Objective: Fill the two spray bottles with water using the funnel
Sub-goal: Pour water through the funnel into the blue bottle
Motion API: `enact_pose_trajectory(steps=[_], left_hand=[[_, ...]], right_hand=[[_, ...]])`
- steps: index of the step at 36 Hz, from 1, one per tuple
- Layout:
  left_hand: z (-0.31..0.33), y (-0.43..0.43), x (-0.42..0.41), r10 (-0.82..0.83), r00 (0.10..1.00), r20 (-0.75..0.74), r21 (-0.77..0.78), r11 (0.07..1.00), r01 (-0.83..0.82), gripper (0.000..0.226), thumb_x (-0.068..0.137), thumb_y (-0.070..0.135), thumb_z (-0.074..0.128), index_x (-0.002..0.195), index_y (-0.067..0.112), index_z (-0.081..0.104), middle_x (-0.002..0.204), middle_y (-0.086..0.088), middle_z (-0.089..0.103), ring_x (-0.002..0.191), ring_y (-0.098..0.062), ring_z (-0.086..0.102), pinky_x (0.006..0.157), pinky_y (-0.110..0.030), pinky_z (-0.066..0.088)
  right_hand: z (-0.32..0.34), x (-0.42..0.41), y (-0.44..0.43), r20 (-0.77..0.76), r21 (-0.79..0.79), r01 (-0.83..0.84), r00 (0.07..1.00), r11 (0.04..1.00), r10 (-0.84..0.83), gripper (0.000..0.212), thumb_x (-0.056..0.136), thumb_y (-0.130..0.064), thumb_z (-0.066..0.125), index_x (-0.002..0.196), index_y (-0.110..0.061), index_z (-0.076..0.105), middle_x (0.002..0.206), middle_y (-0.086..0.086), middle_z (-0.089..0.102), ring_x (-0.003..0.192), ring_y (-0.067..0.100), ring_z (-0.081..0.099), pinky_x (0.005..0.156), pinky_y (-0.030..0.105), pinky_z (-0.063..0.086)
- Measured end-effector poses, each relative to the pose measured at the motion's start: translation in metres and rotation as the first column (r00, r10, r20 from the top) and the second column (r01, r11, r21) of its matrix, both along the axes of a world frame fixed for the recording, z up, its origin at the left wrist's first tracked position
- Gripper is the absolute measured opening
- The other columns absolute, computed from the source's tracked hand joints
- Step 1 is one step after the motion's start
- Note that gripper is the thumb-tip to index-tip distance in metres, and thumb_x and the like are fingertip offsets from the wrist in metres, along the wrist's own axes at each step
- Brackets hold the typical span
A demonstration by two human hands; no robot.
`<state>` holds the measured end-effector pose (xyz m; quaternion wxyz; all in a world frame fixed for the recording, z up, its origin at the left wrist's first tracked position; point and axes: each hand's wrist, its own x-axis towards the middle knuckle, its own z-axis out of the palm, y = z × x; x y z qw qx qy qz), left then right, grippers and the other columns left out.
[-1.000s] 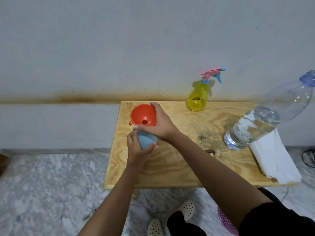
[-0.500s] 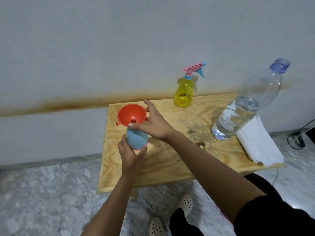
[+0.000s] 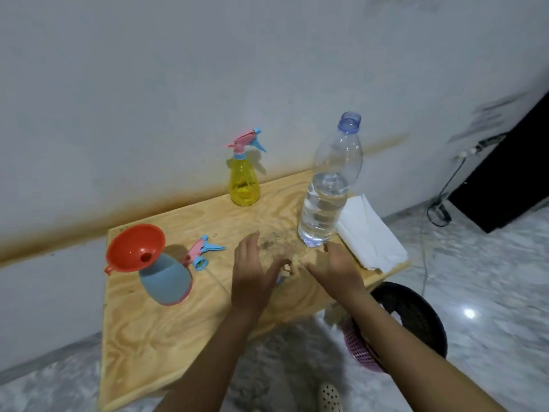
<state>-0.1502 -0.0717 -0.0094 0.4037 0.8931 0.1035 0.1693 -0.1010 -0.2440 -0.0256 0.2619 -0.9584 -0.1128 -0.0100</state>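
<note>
On plywood table (image 3: pixel 178 337), funnel (image 3: pixel 133 248) seated in blue spray bottle (image 3: pixel 165 281), yellow spray bottle (image 3: pixel 244 185) capped, pouring likely pending; left hand (image 3: pixel 252 275), right hand (image 3: pixel 335 269) slack, empty.

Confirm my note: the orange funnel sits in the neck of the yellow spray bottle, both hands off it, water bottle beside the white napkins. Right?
No. The head view shows the orange funnel in the neck of the blue spray bottle, not the yellow spray bottle, which has its trigger head on. The left hand and right hand are off it, and the water bottle stands beside the white napkins.
</note>
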Motion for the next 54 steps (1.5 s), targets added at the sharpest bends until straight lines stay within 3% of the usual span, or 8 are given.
enact_pose_trajectory(steps=[5,8,16,21,26,33,40,54], left_hand=[[0.078,-0.047,0.062,-0.141,0.984,0.108,-0.097,0.984,0.152,0.081,0.088,0.056,0.054,0.15,0.021,0.018,0.156,0.003,0.021,0.142,-0.009,0.018,0.113,-0.025,0.02],[0.107,-0.072,0.093,-0.19,0.968,0.163,-0.137,0.968,0.213,0.089,0.083,0.061,0.055,0.151,0.025,0.011,0.158,0.007,0.015,0.144,-0.005,0.012,0.114,-0.025,0.019],[0.111,-0.107,0.135,-0.131,0.98,0.148,-0.123,0.981,0.15,0.103,0.074,0.049,0.075,0.15,0.031,0.007,0.156,0.009,0.016,0.143,-0.007,0.016,0.114,-0.031,0.026],[0.104,-0.11,0.138,-0.026,0.981,0.19,-0.231,0.97,0.071,0.1,0.069,0.035,0.083,0.141,0.048,0.016,0.138,0.017,0.029,0.121,0.011,0.028,0.096,-0.009,0.03],[0.103,-0.103,0.134,0.046,0.971,0.236,-0.28,0.96,0.023,0.097,0.064,0.03,0.087,0.128,0.061,0.02,0.13,0.015,0.04,0.121,-0.001,0.042,0.093,-0.018,0.041],[0.113,-0.074,0.114,0.218,0.933,0.285,-0.41,0.908,-0.087,0.095,0.054,0.039,0.088,0.13,0.052,0.032,0.126,0.009,0.052,0.112,-0.01,0.056,0.086,-0.034,0.054],[0.131,-0.04,0.088,0.459,0.834,0.306,-0.656,0.736,-0.165,0.087,0.063,0.01,0.088,0.132,0.028,0.039,0.123,-0.005,0.054,0.108,-0.019,0.059,0.069,-0.013,0.049],[0.089,0.005,0.035,0.736,0.661,0.145,-0.919,0.348,-0.186,0.077,0.071,0.008,0.082,0.133,0.029,0.044,0.125,-0.009,0.056,0.1,-0.007,0.065,0.087,-0.032,0.055]], right_hand=[[0.031,0.031,-0.02,-0.064,0.218,0.154,0.988,0.964,-0.143,0.093,0.074,-0.044,0.075,0.143,-0.001,0.028,0.14,0.015,0.041,0.13,0.028,0.038,0.098,0.03,0.034],[0.039,0.056,-0.022,-0.154,0.337,0.17,0.98,0.926,-0.124,0.109,0.072,-0.051,0.074,0.149,-0.012,0.008,0.155,0.006,0.02,0.143,0.021,0.02,0.111,0.037,0.028],[0.02,0.11,-0.023,-0.198,0.55,0.107,0.98,0.828,0.005,0.121,0.05,-0.082,0.067,0.144,-0.022,0.019,0.139,0.004,0.046,0.129,0.018,0.047,0.099,0.045,0.047],[0.032,0.106,-0.02,-0.095,0.546,0.064,0.995,0.835,-0.015,0.105,0.056,-0.062,0.073,0.138,-0.014,0.03,0.126,0.003,0.058,0.113,0.016,0.059,0.087,0.021,0.049],[0.027,0.111,-0.02,-0.046,0.575,-0.014,0.998,0.818,0.05,0.103,0.048,-0.06,0.078,0.131,-0.016,0.036,0.121,0.002,0.06,0.11,0.018,0.061,0.089,0.037,0.053],[0.033,0.102,-0.009,0.152,0.553,-0.188,0.981,0.812,0.124,0.093,0.047,-0.035,0.087,0.122,0.002,0.046,0.109,0.008,0.053,0.099,0.01,0.052,0.084,0.007,0.041],[0.077,0.103,0.016,0.047,0.334,-0.44,0.891,0.834,0.451,0.098,0.055,-0.04,0.083,0.137,-0.029,0.029,0.132,-0.007,0.051,0.119,0.019,0.051,0.1,0.044,0.039],[0.09,0.082,0.061,-0.014,0.027,-0.697,0.717,0.717,0.697,0.105,0.061,-0.048,0.077,0.138,-0.055,0.006,0.122,0.0,0.044,0.109,0.023,0.051,0.088,0.042,0.046]])
